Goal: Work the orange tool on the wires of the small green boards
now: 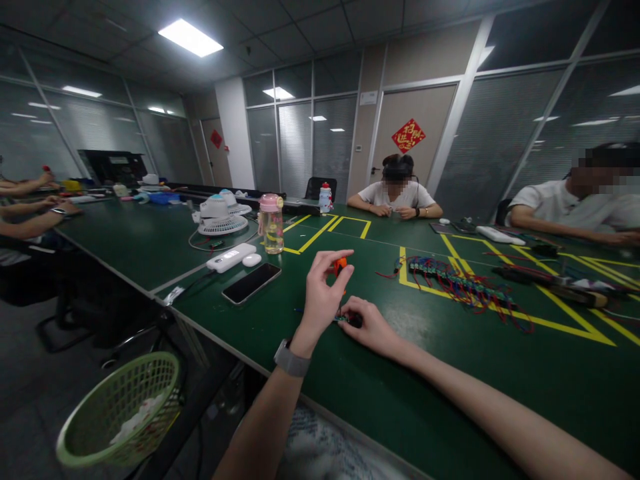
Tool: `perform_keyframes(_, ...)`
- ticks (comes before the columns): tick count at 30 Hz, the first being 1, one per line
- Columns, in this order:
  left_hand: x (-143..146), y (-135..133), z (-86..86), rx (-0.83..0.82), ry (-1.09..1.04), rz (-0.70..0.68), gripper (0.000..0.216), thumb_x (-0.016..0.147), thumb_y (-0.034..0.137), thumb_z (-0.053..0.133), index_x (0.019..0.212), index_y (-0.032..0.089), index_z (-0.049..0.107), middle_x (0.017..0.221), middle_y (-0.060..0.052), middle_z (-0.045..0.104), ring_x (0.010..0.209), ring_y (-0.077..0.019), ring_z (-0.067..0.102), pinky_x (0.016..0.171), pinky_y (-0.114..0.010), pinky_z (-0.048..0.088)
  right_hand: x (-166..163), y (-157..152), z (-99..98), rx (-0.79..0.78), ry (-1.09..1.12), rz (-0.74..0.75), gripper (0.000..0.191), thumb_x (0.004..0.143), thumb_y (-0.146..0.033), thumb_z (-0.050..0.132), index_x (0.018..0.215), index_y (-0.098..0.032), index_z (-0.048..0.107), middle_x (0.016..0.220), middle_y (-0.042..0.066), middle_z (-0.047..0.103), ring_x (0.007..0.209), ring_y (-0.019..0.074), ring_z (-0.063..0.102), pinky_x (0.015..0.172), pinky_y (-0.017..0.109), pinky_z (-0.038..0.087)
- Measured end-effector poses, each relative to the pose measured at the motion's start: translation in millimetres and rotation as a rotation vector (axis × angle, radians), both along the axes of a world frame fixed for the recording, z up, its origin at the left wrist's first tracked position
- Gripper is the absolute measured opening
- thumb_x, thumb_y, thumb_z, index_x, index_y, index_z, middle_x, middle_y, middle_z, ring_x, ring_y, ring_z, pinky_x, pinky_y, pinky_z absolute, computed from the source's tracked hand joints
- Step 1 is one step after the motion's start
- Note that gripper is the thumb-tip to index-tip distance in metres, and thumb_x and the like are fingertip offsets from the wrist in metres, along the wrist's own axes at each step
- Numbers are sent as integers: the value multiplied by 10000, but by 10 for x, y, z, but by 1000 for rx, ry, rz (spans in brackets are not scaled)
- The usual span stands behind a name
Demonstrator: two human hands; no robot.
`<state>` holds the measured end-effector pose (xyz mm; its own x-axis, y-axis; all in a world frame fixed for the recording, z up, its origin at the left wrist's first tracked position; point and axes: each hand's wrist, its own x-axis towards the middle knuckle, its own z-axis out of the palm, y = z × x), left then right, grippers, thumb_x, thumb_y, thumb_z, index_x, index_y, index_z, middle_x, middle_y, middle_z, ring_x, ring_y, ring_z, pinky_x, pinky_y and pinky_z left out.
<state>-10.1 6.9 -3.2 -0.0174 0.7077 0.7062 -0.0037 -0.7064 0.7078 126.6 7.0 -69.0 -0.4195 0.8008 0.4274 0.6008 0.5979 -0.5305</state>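
Observation:
My left hand [323,287] is raised just above the green table, with a watch on its wrist. Its thumb and fingers curl around a small orange-and-black tool [341,265], mostly hidden by the hand. Lower down, my right hand [369,324] rests on the tabletop, fingers closed at a small circuit board [341,319] with a dark part beside it. The tool sits above this board; whether they touch, I cannot tell. To the right lies a row of several small circuit boards [460,283] with red and blue wires.
A phone [251,283], a white power strip [231,258], a pink-lidded bottle [271,225] and white fans [220,217] stand left. Yellow tape [560,325] marks the table [430,387]. A green basket [120,407] is on the floor. Other people sit across and at the sides.

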Motion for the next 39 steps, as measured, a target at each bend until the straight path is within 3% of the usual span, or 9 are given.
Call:
perform_keyframes(2,-3,-9,11,16,21,42,224,843,266,567,1041,215,657,1105,-66,530,1015,-162,549,873,-274,471,1,6,-4,0,-6,1,77,737,-144,601,806,-167,624,754,21,563,698,144,503,669,276,409)
perform_keyframes(7,10,-13,9,-31,-71,-177,316,912,274,433,1194,210,561,1132,-85,559,958,-155,591,797,-284,520,0,13,-17,3,-3,3,75,736,-145,603,806,-167,619,762,20,565,702,142,505,662,270,408)
perform_keyframes(12,-9,-4,12,23,25,29,240,849,272,556,1061,220,656,1113,-71,531,1010,-162,553,853,-267,484,4,-4,-1,5,0,5,85,736,-144,610,816,-169,626,759,18,564,699,140,499,659,271,406)
perform_keyframes(17,0,-9,21,-23,-55,-181,322,921,280,408,1193,223,571,1133,-79,569,956,-157,600,808,-294,524,10,-4,1,1,-5,2,75,740,-153,612,811,-170,628,762,18,559,698,140,496,655,271,404)
perform_keyframes(22,-7,-4,11,9,-2,-41,273,882,276,495,1112,226,633,1151,-76,547,1036,-172,561,850,-274,500,0,-7,10,5,5,5,65,737,-146,614,797,-171,623,753,14,561,693,136,497,660,271,405)
perform_keyframes(26,-12,2,9,-2,-48,-151,325,923,267,397,1189,221,579,1160,-82,566,984,-163,593,836,-300,514,0,-19,21,2,0,1,67,742,-155,616,806,-171,626,760,16,566,693,137,497,667,275,407)
perform_keyframes(31,-8,-9,24,32,12,21,241,870,253,516,1066,215,651,1093,-70,559,1007,-166,561,891,-298,473,3,-14,12,6,-9,4,61,738,-149,612,795,-170,617,754,16,563,699,142,501,663,274,406)
perform_keyframes(36,-2,3,12,0,-43,-126,303,916,262,417,1162,211,584,1157,-81,553,991,-159,582,843,-291,504,4,-2,-4,11,2,8,62,741,-154,614,799,-175,624,749,13,558,697,140,504,649,264,406)
perform_keyframes(39,-4,4,4,14,-7,-27,265,870,270,516,1107,212,618,1084,-70,559,955,-154,573,816,-267,499,3,-2,-2,10,-1,8,63,740,-150,612,796,-175,626,745,13,561,694,140,500,653,268,406)
